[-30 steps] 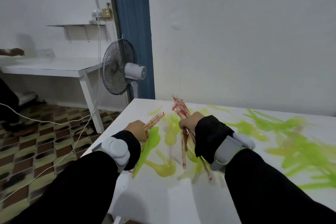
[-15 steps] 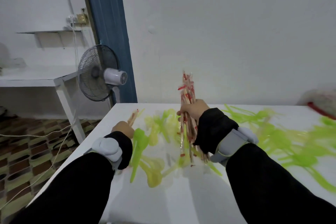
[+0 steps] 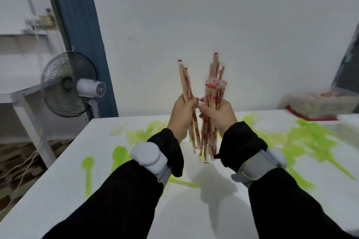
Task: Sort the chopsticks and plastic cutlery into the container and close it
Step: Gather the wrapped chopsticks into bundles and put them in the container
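My left hand [image 3: 181,114] grips a small bunch of wrapped wooden chopsticks [image 3: 185,85], held upright above the white table [image 3: 58,190]. Right beside it my right hand [image 3: 221,112] holds a thicker bundle of chopsticks [image 3: 213,91] with red-printed wrappers, also upright. The two hands almost touch at the fingertips. Green plastic cutlery [image 3: 303,137] lies scattered over the table, with more spoons [image 3: 87,167] near the left edge. A clear container [image 3: 318,103] with a red base sits blurred at the far right, packed with wrapped items.
A standing fan [image 3: 71,85] is off the table's left side, next to a blue door frame [image 3: 77,25]. A second white table [image 3: 11,91] and loose cables on the patterned floor lie further left. The wall runs close behind the table.
Both hands have risen off the table and come together. My left hand lifted its few chopsticks upright next to the right hand's bundle. The view has swung right, showing the container.
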`<state>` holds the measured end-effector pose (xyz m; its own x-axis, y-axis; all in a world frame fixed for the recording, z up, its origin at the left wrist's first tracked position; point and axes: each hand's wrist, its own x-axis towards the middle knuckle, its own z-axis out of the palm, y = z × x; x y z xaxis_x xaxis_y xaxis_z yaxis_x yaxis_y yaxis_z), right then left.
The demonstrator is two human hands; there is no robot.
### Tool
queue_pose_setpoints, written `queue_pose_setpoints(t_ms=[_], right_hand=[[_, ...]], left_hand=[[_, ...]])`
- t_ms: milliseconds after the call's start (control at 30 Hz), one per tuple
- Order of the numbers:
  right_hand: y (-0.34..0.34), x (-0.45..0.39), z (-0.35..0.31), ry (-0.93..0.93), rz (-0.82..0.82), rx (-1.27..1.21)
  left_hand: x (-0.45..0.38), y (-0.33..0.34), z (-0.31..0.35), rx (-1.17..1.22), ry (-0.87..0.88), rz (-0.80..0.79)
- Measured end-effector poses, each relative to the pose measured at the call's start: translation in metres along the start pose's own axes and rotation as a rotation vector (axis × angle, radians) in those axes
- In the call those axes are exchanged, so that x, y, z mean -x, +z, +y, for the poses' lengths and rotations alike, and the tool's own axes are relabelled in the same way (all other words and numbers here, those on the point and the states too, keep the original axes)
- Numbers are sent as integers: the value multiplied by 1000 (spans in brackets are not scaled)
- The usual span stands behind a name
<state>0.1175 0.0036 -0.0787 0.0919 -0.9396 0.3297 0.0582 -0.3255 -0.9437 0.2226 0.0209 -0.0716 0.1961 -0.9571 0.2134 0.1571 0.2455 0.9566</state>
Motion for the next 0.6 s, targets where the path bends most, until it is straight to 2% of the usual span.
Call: queue_pose_setpoints(t_ms=[133, 233, 333, 467, 533, 600], right_hand=[[-16, 12, 26, 65, 26, 0], [-29, 21, 45, 103, -1, 36], [-30, 28, 58, 157, -60, 100], [-27, 28, 65, 170, -55, 93], [-26, 25, 65, 152, -40, 88], [-24, 24, 64, 145, -12, 101]], left_hand=[[7, 33, -36, 256, -1, -61], [9, 38, -77, 323, 5, -108], [13, 30, -102, 270, -40, -133], [9, 22, -102, 257, -146, -256], [6, 23, -92, 232, -93, -286], [2, 24, -79, 154, 38, -276]])
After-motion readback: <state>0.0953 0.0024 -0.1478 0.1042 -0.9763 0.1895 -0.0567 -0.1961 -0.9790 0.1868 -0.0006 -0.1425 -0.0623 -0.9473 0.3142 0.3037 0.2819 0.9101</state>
